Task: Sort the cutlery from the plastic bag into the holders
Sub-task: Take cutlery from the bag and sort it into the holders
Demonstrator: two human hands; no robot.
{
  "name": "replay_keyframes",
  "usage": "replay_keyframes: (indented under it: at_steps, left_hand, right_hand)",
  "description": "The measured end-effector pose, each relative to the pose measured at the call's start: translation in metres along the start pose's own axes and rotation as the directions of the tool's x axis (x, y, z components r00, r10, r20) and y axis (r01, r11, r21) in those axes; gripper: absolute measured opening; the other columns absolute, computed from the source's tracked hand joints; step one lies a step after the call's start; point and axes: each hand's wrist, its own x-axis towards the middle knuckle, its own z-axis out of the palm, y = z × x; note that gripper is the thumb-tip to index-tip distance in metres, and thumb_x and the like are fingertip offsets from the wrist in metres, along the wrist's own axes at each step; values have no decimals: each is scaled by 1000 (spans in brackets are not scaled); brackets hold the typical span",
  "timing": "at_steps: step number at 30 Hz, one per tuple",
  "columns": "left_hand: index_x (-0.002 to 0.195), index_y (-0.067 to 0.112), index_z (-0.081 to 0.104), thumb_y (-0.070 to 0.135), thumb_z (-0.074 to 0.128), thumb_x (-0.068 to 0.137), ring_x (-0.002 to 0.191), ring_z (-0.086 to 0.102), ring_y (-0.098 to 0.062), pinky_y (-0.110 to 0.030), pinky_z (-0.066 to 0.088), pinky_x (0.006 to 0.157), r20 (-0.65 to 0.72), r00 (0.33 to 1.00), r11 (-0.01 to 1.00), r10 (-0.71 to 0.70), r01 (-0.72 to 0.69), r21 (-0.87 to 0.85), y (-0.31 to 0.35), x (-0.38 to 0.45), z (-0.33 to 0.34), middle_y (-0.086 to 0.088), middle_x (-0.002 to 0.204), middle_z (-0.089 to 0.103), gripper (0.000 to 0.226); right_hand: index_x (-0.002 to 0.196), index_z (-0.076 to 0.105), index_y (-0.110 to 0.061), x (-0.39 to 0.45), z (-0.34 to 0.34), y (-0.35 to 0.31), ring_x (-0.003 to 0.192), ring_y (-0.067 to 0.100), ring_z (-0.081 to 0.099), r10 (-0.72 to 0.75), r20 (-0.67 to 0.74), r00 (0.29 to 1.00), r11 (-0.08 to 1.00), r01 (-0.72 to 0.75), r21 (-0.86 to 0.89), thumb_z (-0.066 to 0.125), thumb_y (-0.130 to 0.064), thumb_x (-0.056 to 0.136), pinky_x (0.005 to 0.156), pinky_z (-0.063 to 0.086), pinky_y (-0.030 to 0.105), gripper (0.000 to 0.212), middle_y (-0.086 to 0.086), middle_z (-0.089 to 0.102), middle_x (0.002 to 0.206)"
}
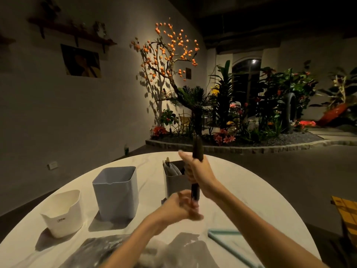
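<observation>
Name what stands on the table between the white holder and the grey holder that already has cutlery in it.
The head view shows one thing there: a tall blue-grey holder, standing between the white holder and the grey holder.

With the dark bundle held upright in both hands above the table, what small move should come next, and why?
Probably lower the dark, long-handled cutlery bundle into the grey holder just behind it. The right hand grips its middle, the blurred left hand is at its lower end, and that holder already has pieces in it. The taller blue-grey holder and white tub look empty.
</observation>
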Motion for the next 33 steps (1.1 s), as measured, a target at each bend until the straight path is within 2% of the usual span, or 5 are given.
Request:
replay_keyframes:
  at_steps: [6,13,21,26,33]
  left_hand:
    - [105,24,66,13,68,95,84,71,-16,-14,52,58,-452,879,988,154,-145,55,34,26,-59,0,98,70,15]
    - [133,30,40,30,70,94,80,72,-16,-21,55,58,-485,874,998,8,22,56,6,45,-84,-1,98,67,49]
    - [138,26,41,26,67,96,80,73,-17,-20,56,57,-404,913,997,-56,73,26,-5,43,-91,-2,103,68,49]
    - [145,26,38,39,66,96,77,74,-20,-25,59,58,-377,922,994,-93,107,16,-3,46,-92,-3,103,67,58]
    - [144,24,46,38,59,100,75,74,-19,-27,63,65,-324,943,993,-79,102,53,-2,47,-87,-4,101,68,48]
  right_hand:
    - [57,42,-24,88,-1,-33,43,8,28,-167,-61,984,986,167,-4,60,-33,100,44,27,20,47,-8,33,50]
    - [90,59,-11,133,9,43,69,14,58,153,-101,983,922,-179,-342,69,-41,91,62,47,25,32,5,59,76]
    - [98,69,-11,137,10,53,86,11,62,75,-95,993,824,-116,-554,71,-41,91,62,44,17,31,1,67,95]
    - [74,50,-11,138,13,42,70,16,53,73,-164,984,504,-178,-845,46,-43,101,67,44,29,42,5,52,75]
    - [122,57,-10,141,19,48,130,30,52,347,-82,934,450,-243,-860,21,-58,105,115,36,42,62,17,53,143]
